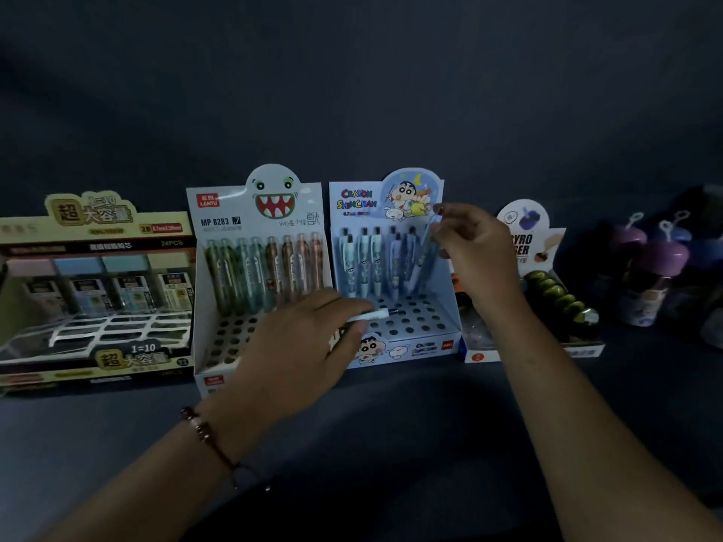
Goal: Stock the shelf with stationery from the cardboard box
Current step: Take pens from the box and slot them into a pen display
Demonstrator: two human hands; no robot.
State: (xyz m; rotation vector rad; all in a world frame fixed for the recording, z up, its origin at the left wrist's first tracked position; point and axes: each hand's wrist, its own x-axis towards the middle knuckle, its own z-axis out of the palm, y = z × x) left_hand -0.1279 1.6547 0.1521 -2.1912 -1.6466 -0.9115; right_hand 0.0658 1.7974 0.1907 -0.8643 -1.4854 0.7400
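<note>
Shelf: a dark, dimly lit shelf surface (391, 444) carries a row of display cartons against a dark back wall; the cardboard supply box named in the task is not in view.
Blue display box: a pale blue cardboard pen display with cartoon print (391, 346) stands in the middle of the row; its sloped floor is punched with round holes so each pen stands upright by its tip, and only the back rows are filled.
Right hand: the right hand (475, 254) is raised at the box's upper right, fingertips pinching the top of a pale blue click pen (420, 260). The pen slants down to the left with its tip near the back holes, probably to steer it into a free hole.
Left hand: the left hand (309, 342) lies low in front of the display, fingers curled round a small bunch of spare white-blue pens (371, 316) whose ends point right over the empty holes. Holding the reserve close likely lets the right hand draw from it 1 pen at a time.
White display box: a white cardboard display with a toothy monster face (231, 213) stands just left, touching the blue box, with green and brown transparent pens in its back rows.
Other stock: a yellow carton of pencil-lead refills (94, 228) sits far left; a small eraser display box (524, 224) and purple-capped bottles (661, 256) stand to the right.
Progress: in my judgement the blue display is under half stocked.
</note>
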